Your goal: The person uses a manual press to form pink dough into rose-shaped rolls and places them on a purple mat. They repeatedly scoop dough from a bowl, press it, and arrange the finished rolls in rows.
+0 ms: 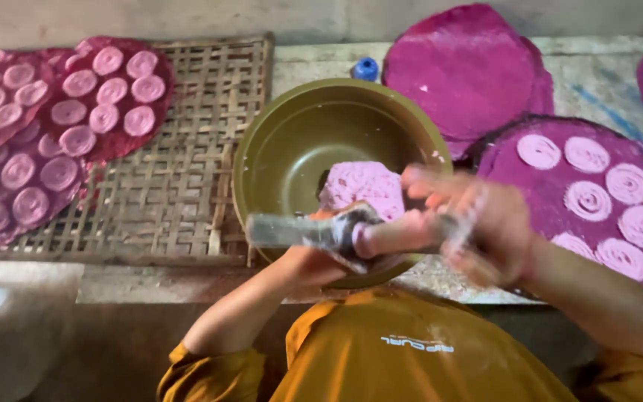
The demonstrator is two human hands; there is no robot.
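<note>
Rough pale concrete forms the work ledge (321, 63) under everything, with a bare wall strip behind it; at the near edge, over the rim of an olive-green bowl, the left hand (314, 257) is wrapped tight around a grey cylindrical press tube (292, 231), dusted white, lying roughly level and pointing left; the right hand (478, 223) is blurred with motion just beside the tube's right end, fingers curled, floury, and whether it has actually closed on the tube I cannot tell; directly behind the hands, inside the bowl (292, 141), sits a lump of pink dough (362, 186), soft, ridged on top, resting against the near wall; the bowl is round, smooth and deep, smeared with pale residue; to its left lies a woven bamboo mat (202, 149), flat, open-lattice, partly bare on its right half; on the mat's left end sit dark pink leaf-shaped sheets carrying rows of small pink dough spirals (76, 104); to the right of the bowl a round magenta sheet (582, 193) holds larger coils, well spaced, with a plain magenta disc (466, 67) behind it, overlapping; a small blue cap (366, 68) stands beyond the bowl's far rim; orange sleeves (418, 350) fill the lower edge, leaving little free room between bowl and body.
</note>
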